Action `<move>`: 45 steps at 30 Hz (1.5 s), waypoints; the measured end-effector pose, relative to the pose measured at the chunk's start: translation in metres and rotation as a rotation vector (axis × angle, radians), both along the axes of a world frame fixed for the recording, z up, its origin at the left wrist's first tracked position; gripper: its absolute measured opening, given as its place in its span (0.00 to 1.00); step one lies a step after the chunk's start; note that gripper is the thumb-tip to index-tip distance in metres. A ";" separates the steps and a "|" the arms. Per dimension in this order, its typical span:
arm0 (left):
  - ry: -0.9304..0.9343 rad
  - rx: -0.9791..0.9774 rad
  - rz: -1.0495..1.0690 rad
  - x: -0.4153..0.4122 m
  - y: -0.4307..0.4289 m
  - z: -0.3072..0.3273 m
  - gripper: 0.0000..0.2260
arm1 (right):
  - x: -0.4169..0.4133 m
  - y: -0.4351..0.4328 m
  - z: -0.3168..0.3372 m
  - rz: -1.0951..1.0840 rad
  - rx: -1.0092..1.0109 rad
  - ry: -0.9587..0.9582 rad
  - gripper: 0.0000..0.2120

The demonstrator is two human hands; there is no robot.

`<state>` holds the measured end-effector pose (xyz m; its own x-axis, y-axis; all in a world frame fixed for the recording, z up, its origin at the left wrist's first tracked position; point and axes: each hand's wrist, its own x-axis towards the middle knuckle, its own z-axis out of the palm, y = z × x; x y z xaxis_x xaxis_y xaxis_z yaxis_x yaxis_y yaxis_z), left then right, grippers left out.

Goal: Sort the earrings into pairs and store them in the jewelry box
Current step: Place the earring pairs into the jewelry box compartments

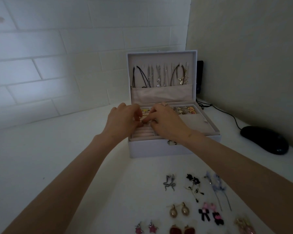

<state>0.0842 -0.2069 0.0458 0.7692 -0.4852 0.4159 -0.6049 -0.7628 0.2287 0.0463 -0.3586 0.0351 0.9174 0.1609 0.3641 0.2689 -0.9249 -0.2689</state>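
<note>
Jewelry box (159, 149), white with its lid raised, stands on a white table (57, 157) in a tiled corner, a black mouse (264, 140) to its right. Both bare arms reach over the tray: the left hand (122, 120) and right hand (167, 122) meet above the ring rolls (142, 132) at the box's front left, curled fingertips pinching a small dark piece (143, 122) too small to identify. Necklaces (159, 76) hang inside the lid. On the table in front of the box, earrings lie in pairs: blue ribbon pair (216, 184), black flower pair (193, 181), black-and-pink bow pair (210, 214), silver snake pair (169, 182), pearl pair (179, 210), red pair (182, 230), pink star pair (146, 228).
</note>
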 end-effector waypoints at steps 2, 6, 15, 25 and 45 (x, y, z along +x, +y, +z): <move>-0.016 0.007 -0.001 0.000 0.000 -0.001 0.08 | 0.000 -0.001 0.000 -0.005 0.004 -0.010 0.16; -0.050 0.040 0.000 -0.001 0.002 0.000 0.10 | 0.001 -0.001 -0.002 0.016 0.040 -0.041 0.16; -0.236 0.039 -0.042 -0.010 0.013 -0.006 0.10 | 0.002 0.000 0.000 0.028 -0.032 -0.005 0.15; -0.361 0.073 -0.103 -0.012 0.021 -0.006 0.13 | 0.002 0.000 -0.001 0.025 0.065 -0.053 0.18; 0.457 0.139 -0.273 -0.113 0.062 -0.008 0.09 | -0.120 0.022 0.009 0.198 0.139 0.230 0.04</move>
<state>-0.0291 -0.1453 0.0380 0.6950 -0.7189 -0.0136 -0.6476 -0.6341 0.4226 -0.0735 -0.3365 0.0441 0.9339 0.3080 0.1816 0.3575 -0.8108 -0.4635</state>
